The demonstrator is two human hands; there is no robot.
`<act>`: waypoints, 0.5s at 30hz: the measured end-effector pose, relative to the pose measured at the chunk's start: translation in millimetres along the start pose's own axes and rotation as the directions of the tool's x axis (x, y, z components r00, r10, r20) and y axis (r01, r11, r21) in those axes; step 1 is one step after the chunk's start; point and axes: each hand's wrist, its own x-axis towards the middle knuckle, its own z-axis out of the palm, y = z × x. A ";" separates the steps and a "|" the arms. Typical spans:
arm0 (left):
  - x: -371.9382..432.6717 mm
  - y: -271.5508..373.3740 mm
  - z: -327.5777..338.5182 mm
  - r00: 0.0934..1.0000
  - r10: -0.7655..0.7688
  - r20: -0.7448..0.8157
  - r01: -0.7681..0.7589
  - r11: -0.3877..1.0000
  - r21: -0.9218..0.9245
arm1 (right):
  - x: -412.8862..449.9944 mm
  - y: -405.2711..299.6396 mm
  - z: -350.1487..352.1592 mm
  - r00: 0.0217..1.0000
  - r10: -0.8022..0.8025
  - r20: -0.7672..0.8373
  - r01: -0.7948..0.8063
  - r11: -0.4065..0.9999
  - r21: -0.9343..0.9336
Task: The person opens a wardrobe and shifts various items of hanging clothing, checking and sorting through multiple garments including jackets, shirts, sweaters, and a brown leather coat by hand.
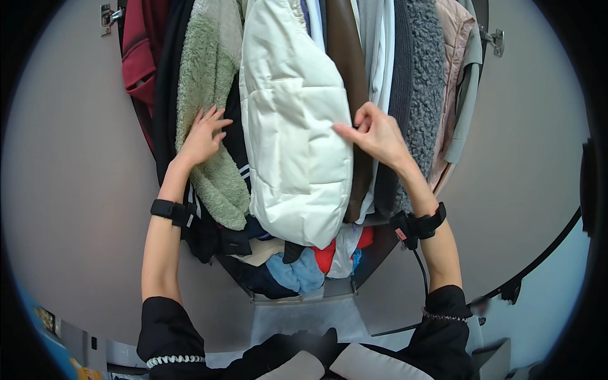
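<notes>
My left hand (205, 135) rests with spread fingers on the sleeve of a pale green fleece garment (203, 61). Before me, a white quilted puffer garment (297, 142) hangs in the middle of the wardrobe. At its right edge is my right hand (375, 135), thumb laid over the white cloth and fingers curled; whether they pinch the edge cannot be told. Just behind that hand hangs a dark brown smooth garment (349, 61). Black cloth with white stripes (244, 172) shows between the fleece and the white garment.
Open wardrobe doors (71, 166) flank me, with metal hinges (496, 42). A red garment (140, 61) hangs at left; a grey curly fleece (425, 90) and pink quilted garment (453, 28) at right. Folded clothes, including a light blue one (297, 270), lie below. A black cable (422, 268) hangs from my right wristband.
</notes>
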 end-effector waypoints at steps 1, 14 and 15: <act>3.2 4.9 -4.8 0.997 -0.028 -0.076 0.005 0.959 -0.282 | -4.0 -4.8 6.9 0.999 -0.014 0.032 0.014 1.000 -0.009; -13.0 143.5 -80.1 0.969 0.161 -0.189 -0.169 0.985 -0.027 | 14.4 -89.8 149.4 0.797 -0.572 0.195 0.504 0.807 0.308; -15.0 131.6 -65.4 0.977 0.126 -0.173 -0.119 0.992 0.052 | 13.6 -97.2 150.5 0.789 -0.581 0.200 0.507 0.799 0.324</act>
